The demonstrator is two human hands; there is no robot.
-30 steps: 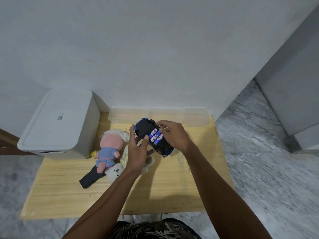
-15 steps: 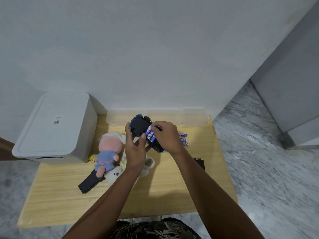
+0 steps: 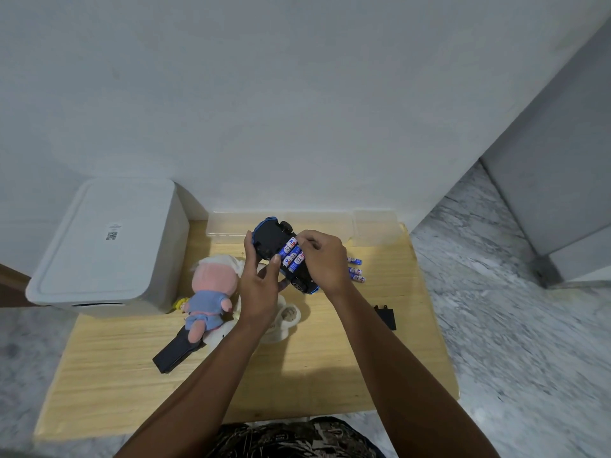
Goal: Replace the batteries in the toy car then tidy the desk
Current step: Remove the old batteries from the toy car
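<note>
The blue toy car (image 3: 274,238) is upside down above the wooden desk (image 3: 330,375), its black underside up. Three blue batteries (image 3: 293,257) sit in its open compartment. My left hand (image 3: 259,289) grips the car's near side with thumb and fingers. My right hand (image 3: 325,259) rests over the car's right part, fingertips on the batteries. Three loose blue batteries (image 3: 355,270) lie on the desk just right of that hand. A small black cover (image 3: 386,317) lies further right, near my right forearm.
A pink and blue plush doll (image 3: 210,294) and a white plush (image 3: 284,320) lie left of and under my hands. A black flat object (image 3: 175,353) lies by the doll. Clear plastic boxes (image 3: 373,226) line the back edge. A white lidded bin (image 3: 105,246) stands at left.
The view has shifted, so the loose batteries and the black cover right of my hand came into sight. Both hands stay on the car, fingers working at the batteries.
</note>
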